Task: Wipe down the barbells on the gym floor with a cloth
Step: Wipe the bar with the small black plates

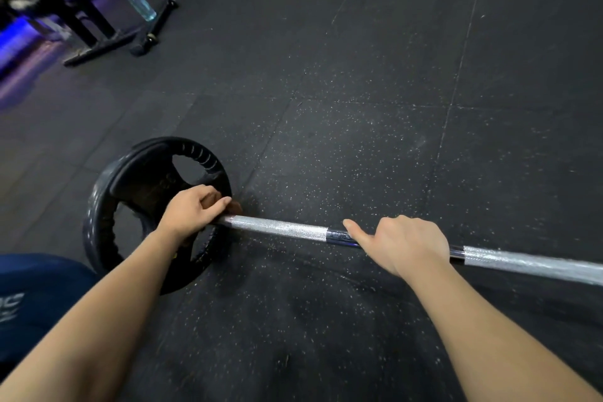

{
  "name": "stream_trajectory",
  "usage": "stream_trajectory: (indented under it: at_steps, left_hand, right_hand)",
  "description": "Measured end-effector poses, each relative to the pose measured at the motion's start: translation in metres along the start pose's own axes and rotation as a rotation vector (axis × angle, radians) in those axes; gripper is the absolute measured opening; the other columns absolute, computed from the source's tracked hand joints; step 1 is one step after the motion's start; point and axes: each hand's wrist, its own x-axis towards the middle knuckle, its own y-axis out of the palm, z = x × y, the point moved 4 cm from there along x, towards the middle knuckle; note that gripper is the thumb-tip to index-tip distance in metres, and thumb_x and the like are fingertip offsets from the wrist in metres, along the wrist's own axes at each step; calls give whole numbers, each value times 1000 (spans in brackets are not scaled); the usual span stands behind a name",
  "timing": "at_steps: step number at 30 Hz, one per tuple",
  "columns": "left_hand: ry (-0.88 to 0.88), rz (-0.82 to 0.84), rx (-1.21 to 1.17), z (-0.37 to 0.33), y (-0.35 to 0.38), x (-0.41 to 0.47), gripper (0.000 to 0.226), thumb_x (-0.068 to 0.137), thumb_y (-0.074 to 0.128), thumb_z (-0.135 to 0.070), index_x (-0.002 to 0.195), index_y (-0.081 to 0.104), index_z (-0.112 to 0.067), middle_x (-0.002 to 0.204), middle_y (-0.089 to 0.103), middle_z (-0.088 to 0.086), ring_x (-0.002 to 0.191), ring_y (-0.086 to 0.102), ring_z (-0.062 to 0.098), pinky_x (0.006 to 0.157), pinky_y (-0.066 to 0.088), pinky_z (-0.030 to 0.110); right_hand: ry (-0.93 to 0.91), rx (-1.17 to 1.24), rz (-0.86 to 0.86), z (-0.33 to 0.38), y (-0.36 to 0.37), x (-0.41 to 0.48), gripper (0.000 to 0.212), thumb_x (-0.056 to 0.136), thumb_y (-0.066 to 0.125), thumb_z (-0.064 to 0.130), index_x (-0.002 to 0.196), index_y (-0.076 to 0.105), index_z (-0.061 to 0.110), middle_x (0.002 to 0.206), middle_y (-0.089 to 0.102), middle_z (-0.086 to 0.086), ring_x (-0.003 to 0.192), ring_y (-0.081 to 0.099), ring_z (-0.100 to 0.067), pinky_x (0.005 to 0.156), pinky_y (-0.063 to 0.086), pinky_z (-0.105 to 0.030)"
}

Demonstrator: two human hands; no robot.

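Head view: left hand (192, 207) clenches cloth (235, 207) on bar (277, 227) beside plate (107, 202) (likely mid-wipe), right hand (406, 246) wraps bar; next, slide cloth rightward.

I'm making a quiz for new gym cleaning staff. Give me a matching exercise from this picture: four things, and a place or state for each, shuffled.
1 left hand
2 right hand
3 weight plate
4 water bottle

A far off, beside a rack foot
B over the smooth dark section of the bar
C on the bar's end
D holds a brown cloth at the bar

Pairs: 1-D, 2-B, 3-C, 4-A.
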Motion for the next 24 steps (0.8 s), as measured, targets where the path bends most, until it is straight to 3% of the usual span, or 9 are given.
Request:
stream_trajectory:
  at_steps: [4, 8, 12, 15, 17, 19, 21, 24]
  left_hand:
    - [-96, -72, 179, -20, 3, 4, 49, 95, 58, -56, 69, 57, -15, 68, 60, -4, 74, 63, 26, 64, 41, 36]
    - [-228, -21, -188, -19, -1, 11, 58, 99, 49, -59, 74, 66, -10, 70, 68, 6, 77, 63, 27, 80, 48, 44]
    - [-243, -27, -355, -31, 2, 11, 51, 90, 51, -60, 66, 61, -16, 53, 56, -4, 67, 58, 23, 79, 48, 44]
    - [-155, -4, -303, -46, 11, 6, 39, 92, 57, -56, 72, 62, -23, 60, 60, -10, 70, 60, 15, 79, 49, 39]
    - [-54, 69, -242, -51, 11, 2, 25, 96, 63, -52, 84, 70, -32, 75, 69, -18, 80, 65, 4, 80, 50, 29]
    - [-22, 145, -198, -44, 7, 2, 21, 95, 65, -49, 89, 75, -31, 77, 71, -20, 74, 65, -5, 72, 49, 23]
    - [-122, 80, -103, -30, -1, 3, 32, 88, 62, -54, 80, 72, -24, 62, 64, -11, 57, 62, 2, 56, 43, 26]
    - [-290, -22, 15, -22, -2, 0, 38, 88, 61, -45, 68, 64, -12, 54, 58, 0, 58, 59, 19, 54, 38, 30]
  right_hand:
    - [-5, 3, -1, 1, 0, 1, 91, 92, 9, 83, 66, 65, 15, 64, 64, 2, 59, 58, -20, 58, 42, -31]
    - [-5, -8, 9, 1, -1, 3, 90, 93, 9, 80, 67, 67, 16, 64, 65, 2, 59, 58, -19, 56, 40, -31]
    - [-3, -10, -6, 1, -4, 2, 88, 94, 9, 78, 65, 65, 17, 63, 64, 2, 58, 58, -19, 57, 41, -30]
    - [2, -8, -5, 0, -4, 1, 87, 93, 9, 80, 65, 64, 18, 63, 64, 2, 58, 57, -19, 56, 40, -30]
    - [1, -4, -5, -1, -3, 0, 88, 93, 9, 81, 66, 64, 18, 63, 64, 2, 58, 57, -19, 56, 40, -30]
    - [-1, -1, -7, -2, -3, 0, 88, 93, 9, 81, 65, 64, 18, 63, 63, 2, 58, 56, -19, 55, 39, -30]
    - [-6, -2, -6, -1, -2, -2, 88, 93, 8, 81, 64, 63, 18, 62, 63, 2, 57, 55, -18, 55, 38, -30]
    - [-10, -2, -19, 3, -2, -3, 87, 93, 8, 81, 64, 63, 19, 61, 62, 3, 56, 54, -18, 54, 38, -30]
